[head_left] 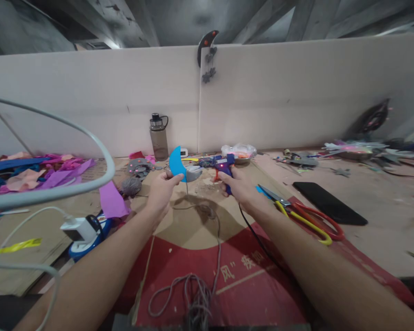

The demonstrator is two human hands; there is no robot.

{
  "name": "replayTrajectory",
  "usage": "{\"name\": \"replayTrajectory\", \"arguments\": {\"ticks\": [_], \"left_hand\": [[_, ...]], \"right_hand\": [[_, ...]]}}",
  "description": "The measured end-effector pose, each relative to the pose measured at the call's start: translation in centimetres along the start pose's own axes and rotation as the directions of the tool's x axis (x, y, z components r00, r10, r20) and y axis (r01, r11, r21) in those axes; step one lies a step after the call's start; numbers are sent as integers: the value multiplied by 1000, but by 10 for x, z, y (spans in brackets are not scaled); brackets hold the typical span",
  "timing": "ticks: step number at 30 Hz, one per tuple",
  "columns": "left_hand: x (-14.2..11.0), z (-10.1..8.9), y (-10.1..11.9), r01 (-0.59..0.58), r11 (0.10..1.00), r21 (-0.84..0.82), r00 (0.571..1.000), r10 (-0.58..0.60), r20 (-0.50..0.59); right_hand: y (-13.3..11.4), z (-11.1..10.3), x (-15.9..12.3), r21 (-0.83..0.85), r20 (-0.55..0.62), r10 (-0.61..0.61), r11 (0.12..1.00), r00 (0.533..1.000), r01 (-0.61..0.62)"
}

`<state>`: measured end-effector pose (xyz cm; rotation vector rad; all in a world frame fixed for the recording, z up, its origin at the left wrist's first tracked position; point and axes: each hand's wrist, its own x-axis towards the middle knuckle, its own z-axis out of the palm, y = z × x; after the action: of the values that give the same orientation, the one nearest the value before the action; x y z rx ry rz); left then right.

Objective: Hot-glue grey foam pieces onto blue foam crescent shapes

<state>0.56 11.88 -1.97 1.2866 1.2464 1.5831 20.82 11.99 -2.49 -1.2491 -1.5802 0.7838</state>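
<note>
My left hand (163, 189) pinches a blue crescent-shaped cutout (176, 164) at its lower edge, holding it upright above the cardboard. Grey yarn (218, 230) hangs below the cutout and trails over the board toward a loose bundle at the front. In my right hand (237, 183) is a dark blue glue gun (228, 161), gripped by its handle, with its nozzle side pointing left toward the cutout. A black cord runs down from the handle. A grey piece (194, 173) shows just right of the cutout; whether it touches it I cannot tell.
Red- and yellow-handled scissors (296, 212) and a black phone (329, 202) lie at right. A water bottle (158, 138) stands by the back wall. Coloured scraps (55, 172), a blue power strip with a white charger (81, 230) and a looping pale cable (89, 133) occupy the left.
</note>
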Motion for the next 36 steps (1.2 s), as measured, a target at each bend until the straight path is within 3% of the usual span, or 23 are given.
{"name": "replayTrajectory", "arguments": {"ticks": [2, 6, 10, 12, 14, 16, 18, 21, 23, 25, 28, 31, 36], "left_hand": [[0, 0, 0, 53, 998, -44, 998, -52, 17], [-3, 2, 2, 156, 972, -176, 987, -146, 68], [-4, 4, 5, 173, 961, -215, 985, -163, 63], [-4, 3, 6, 158, 964, -214, 987, -153, 42], [-4, 4, 6, 145, 968, -203, 989, -145, 14], [-5, 5, 7, 130, 975, -182, 991, -133, -7], [-7, 7, 8, 106, 983, -147, 994, -111, -22], [-9, 8, 8, 64, 995, -70, 996, -68, -52], [-10, 8, 7, 18, 1000, -3, 998, -19, -64], [-10, 6, 5, -38, 996, 78, 997, 42, -57], [-10, 5, 3, -96, 975, 199, 994, 103, -25], [-13, 7, 6, -92, 968, 232, 996, 88, 26], [-18, 12, 13, -51, 977, 207, 992, 26, 120]], "right_hand": [[11, 1, 9, -28, 30, 88, 996, 996, -88], [27, -3, 20, -255, 6, 178, 952, 984, -170], [18, -9, 13, -574, -165, -17, 815, 986, -82], [7, -5, 4, -605, -171, -116, 796, 978, -11], [-5, 7, -6, -407, -93, -115, 911, 989, 68], [-14, 25, -16, -72, 14, -82, 994, 997, 82], [-18, 42, -23, 218, 120, -47, 976, 992, 20], [-18, 57, -27, 356, 289, 3, 928, 957, -110], [-17, 55, -27, 284, 281, -55, 958, 958, -29], [-19, 46, -25, 110, 197, -205, 976, 959, 186], [-24, 31, -23, -148, 109, -437, 881, 893, 449], [-30, 23, -21, -208, 61, -524, 826, 850, 524], [-29, 18, -17, -218, 10, -515, 835, 857, 505]]}}
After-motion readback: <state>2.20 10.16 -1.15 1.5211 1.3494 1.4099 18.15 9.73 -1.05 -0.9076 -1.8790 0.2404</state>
